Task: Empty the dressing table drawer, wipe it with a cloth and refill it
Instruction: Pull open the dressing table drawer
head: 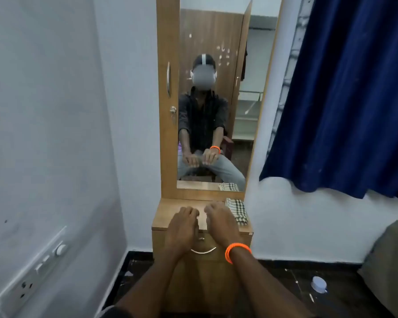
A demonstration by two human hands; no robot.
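Both hands are stretched forward, palms down, over the front of the dressing table top [170, 216]. The left hand [182, 228] and right hand [221, 222] lie side by side with a narrow gap between them, knuckles up and fingers curled downward. In the mirror [213, 99] each hand appears to pinch something small and grey between them, but what it is cannot be told. Both forearms run straight out from the bottom of the view, nearly parallel; the right wrist wears orange bangles [237, 251]. Just below the hands the drawer [218, 246] sits closed, its curved metal handle [203, 250] showing between the wrists. A folded checked cloth [237, 212] lies on the right back part of the top, just beside the right hand. A blue curtain [345, 92] hangs to the right.
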